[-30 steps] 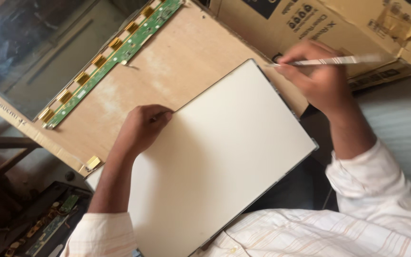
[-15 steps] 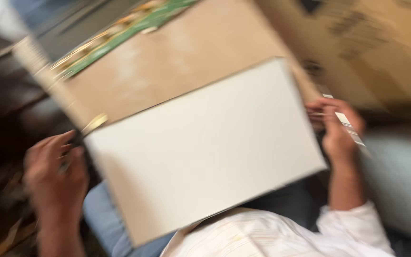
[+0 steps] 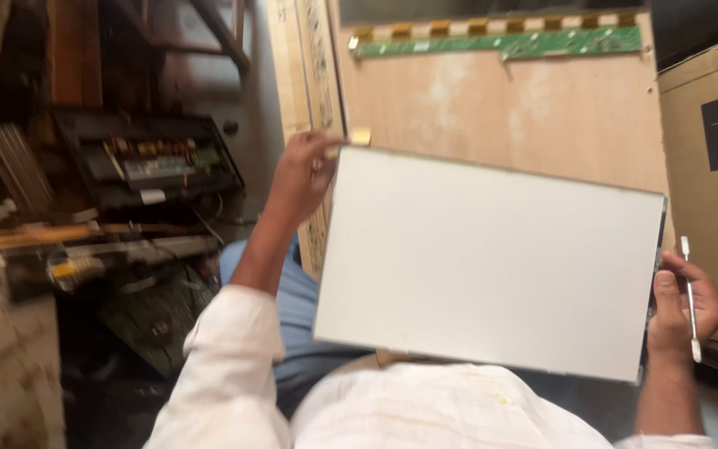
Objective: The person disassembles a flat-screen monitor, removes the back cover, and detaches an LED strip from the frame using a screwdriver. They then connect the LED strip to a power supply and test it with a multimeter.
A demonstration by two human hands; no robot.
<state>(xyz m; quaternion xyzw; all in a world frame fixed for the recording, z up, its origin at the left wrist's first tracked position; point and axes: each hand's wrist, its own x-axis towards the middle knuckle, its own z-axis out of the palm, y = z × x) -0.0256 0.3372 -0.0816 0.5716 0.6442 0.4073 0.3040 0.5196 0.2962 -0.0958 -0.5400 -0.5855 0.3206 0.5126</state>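
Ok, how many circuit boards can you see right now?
3: a long green strip along the wooden board's top edge, one inside the open black case at left, one dark board lower left. More may be hidden.

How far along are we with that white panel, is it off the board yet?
Done, by the look of it: the white panel is lifted off the wooden board. In hand: the left hand grips its top left corner, the right hand its right edge, along with a thin metal tool. Left: the green circuit strip lies along the board's top edge.
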